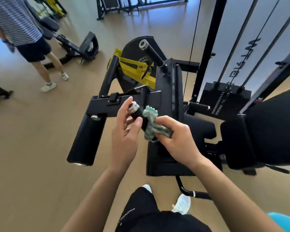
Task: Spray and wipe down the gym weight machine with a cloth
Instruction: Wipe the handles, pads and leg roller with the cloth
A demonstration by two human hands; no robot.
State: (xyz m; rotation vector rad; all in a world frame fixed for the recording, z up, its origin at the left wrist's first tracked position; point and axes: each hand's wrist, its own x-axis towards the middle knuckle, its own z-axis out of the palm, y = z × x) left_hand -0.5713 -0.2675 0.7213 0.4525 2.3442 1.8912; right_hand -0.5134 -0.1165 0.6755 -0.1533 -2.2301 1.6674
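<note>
The black gym weight machine (167, 91) fills the middle of the head view, with yellow parts at its far side. A black handle bar with a silver end cap (135, 109) points toward me. My left hand (126, 131) curls its fingers and thumb around the bar near the cap. My right hand (176, 136) grips a crumpled green and white cloth (151, 124), which is wrapped against the bar just below my left hand. No spray bottle is in sight.
A second black handle (151, 52) sticks up farther back. A padded roller (86, 139) lies at the left, the weight stack (224, 99) and cables at the right. Another person (25, 30) stands at the far left beside a bench (70, 46). Tan floor surrounds the machine.
</note>
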